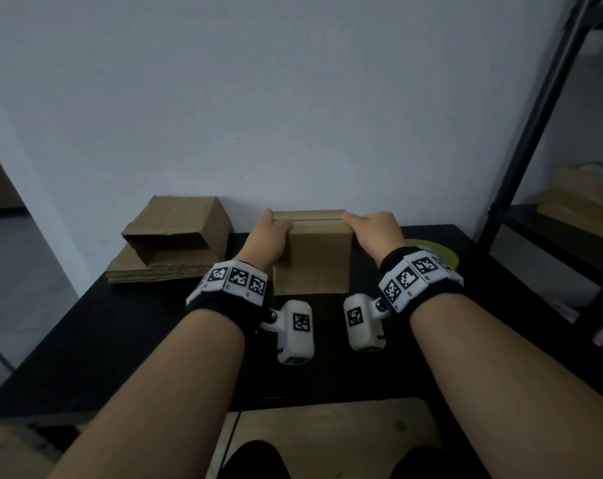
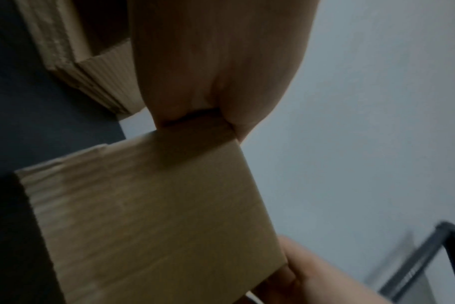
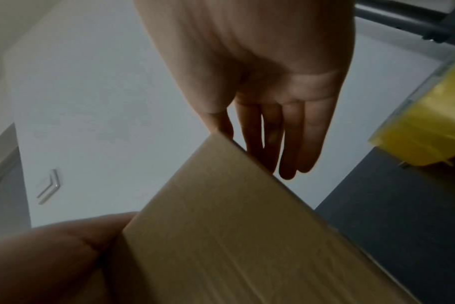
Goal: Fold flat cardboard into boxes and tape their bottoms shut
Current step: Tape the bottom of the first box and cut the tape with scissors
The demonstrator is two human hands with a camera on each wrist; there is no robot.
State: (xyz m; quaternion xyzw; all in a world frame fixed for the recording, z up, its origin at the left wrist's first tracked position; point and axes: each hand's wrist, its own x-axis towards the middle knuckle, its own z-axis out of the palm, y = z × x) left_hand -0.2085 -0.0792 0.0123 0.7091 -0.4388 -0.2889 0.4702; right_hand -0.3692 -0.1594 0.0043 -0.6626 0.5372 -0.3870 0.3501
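- Box [image 1: 310, 250] stood at the far middle of the black table [image 1: 120, 340], close to the wall, flaps folded over on top with a seam between them.
- Left hand [image 1: 270, 236] gripped the top left edge, thumb curled over it; right hand [image 1: 376, 229] lay against the top right side, fingers straight in the right wrist view, thumb on top.
- Judgement: flaps being held shut before taping. Best to press both flaps level and keep the seam tight, one hand staying on while the other fetches tape.
- Yellow tape roll [image 1: 442, 254] sat just right of the right wrist.
- Flat cardboard stack [image 1: 148, 271] lay far left, a part-opened carton [image 1: 179, 233] on it.
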